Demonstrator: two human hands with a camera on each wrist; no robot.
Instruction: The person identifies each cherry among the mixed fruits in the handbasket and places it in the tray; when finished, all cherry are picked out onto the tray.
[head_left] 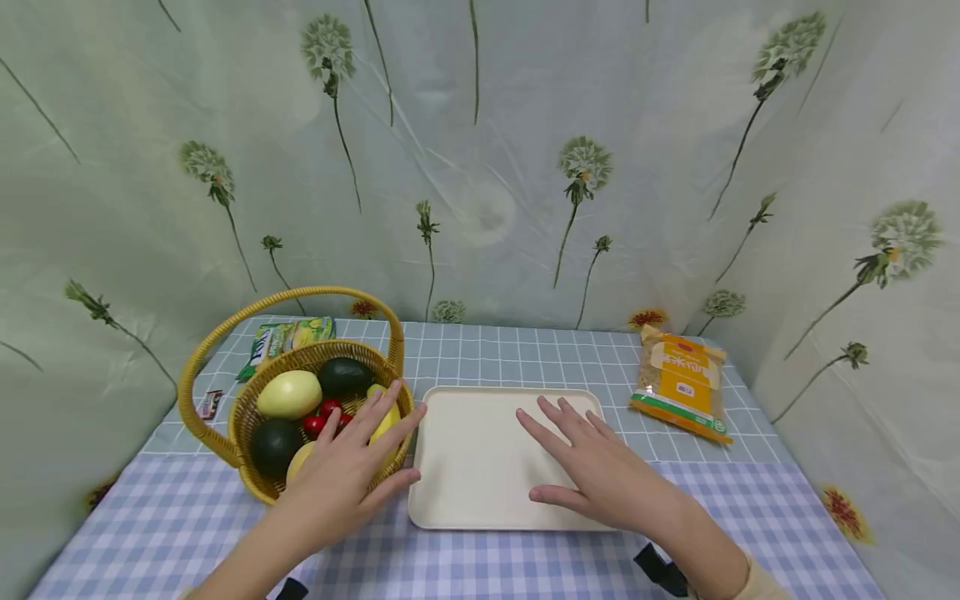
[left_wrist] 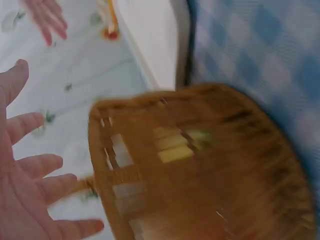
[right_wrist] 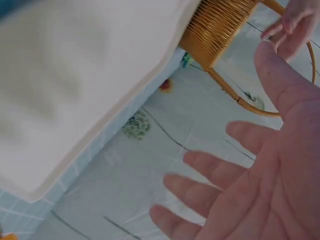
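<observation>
My left hand [head_left: 348, 462] is spread over the right part of a wicker basket [head_left: 238, 425], fingers straight and holding nothing. Inside the basket lie a pale yellow-green fruit [head_left: 289, 394], a dark green avocado-like fruit [head_left: 345, 377], another dark round one [head_left: 275, 447], small red fruits [head_left: 315, 426] and a yellow banana-like fruit [head_left: 386, 421], partly behind my fingers. Over the right side of a cream tray [head_left: 472, 458] hovers my right hand [head_left: 592, 467], its fingers spread and nothing in them. In the left wrist view the basket's woven side [left_wrist: 200, 185] stands beside my left fingers.
A tan packet with an orange label [head_left: 681, 383] lies at the back right. Behind the basket is a green packet [head_left: 288, 337], with a small dark wrapper [head_left: 211, 404] to its left. The basket's tall handle [head_left: 300, 293] arches above it. A floral curtain [head_left: 495, 167] hangs behind the table.
</observation>
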